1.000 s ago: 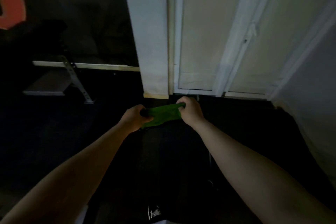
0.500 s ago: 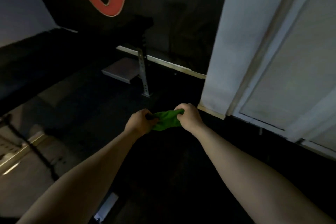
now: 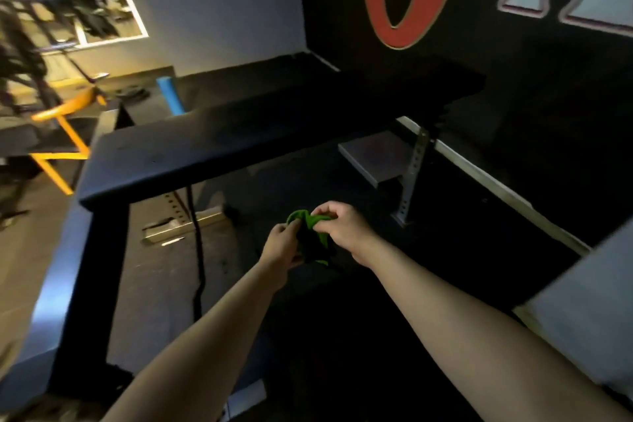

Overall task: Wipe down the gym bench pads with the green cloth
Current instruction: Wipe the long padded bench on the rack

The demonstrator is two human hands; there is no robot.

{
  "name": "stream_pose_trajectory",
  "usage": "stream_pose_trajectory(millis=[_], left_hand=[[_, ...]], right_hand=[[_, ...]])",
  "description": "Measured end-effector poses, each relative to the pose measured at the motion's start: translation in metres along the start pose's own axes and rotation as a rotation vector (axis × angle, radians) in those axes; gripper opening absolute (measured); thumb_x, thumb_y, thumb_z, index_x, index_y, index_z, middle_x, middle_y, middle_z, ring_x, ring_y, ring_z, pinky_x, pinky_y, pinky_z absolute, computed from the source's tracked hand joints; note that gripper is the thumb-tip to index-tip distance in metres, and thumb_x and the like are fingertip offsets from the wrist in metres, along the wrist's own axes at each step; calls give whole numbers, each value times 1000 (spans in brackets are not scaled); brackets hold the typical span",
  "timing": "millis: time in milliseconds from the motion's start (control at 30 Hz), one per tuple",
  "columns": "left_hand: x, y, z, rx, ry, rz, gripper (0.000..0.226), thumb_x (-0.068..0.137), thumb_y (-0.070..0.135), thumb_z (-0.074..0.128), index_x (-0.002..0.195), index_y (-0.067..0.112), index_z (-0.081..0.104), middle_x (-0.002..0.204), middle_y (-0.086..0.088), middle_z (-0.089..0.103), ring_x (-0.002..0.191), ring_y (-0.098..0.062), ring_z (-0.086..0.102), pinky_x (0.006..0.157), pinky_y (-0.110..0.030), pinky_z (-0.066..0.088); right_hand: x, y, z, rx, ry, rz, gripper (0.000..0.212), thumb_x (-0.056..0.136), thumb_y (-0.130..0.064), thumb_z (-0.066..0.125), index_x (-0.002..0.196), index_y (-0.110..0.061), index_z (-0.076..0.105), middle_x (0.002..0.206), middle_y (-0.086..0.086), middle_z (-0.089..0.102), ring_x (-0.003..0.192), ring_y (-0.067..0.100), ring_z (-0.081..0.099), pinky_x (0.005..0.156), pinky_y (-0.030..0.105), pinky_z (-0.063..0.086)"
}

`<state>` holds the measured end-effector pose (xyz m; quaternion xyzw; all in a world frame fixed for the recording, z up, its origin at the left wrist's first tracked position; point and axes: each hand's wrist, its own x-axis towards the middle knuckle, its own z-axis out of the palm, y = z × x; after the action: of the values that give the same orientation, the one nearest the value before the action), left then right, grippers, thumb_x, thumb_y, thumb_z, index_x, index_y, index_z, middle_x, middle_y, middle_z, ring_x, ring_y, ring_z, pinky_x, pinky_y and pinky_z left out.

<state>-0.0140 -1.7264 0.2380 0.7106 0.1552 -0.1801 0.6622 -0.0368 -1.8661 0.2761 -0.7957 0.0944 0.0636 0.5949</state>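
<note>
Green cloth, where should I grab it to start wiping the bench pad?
Probably its bunched middle, from above, palm down. The green cloth is crumpled between the left hand and right hand, so a wad under one palm would press flat on the bench pad.

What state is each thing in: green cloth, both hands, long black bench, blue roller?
Green fabric cloth: bunched up, held in the air between both hands.
Left hand: grips the cloth.
Right hand: pinches the cloth.
Long black padded bench: flat, cloth not touching it.
Blue foam roller: standing upright.
</note>
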Motion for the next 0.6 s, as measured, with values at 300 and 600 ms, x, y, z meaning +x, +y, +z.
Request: stream_pose_trajectory(millis=[300,600], left_hand=[[71,51,-73,-369,220,225,31,99,30,60,123,10,58,118,-22,68,95,-29,71,73,-39,59],[146,106,-184,-542,531,394,26,104,12,50,124,-4,48,111,-28,62,86,-30,69,69,-38,61]], right_hand=[[125,-57,62,51,-469,-95,23,95,-13,57,112,-17,71,106,4,71,97,16,68,80,26,57],[243,-115,179,121,-535,-60,22,101,-33,52,122,-27,56,114,0,63,101,16,62,80,34,54]])
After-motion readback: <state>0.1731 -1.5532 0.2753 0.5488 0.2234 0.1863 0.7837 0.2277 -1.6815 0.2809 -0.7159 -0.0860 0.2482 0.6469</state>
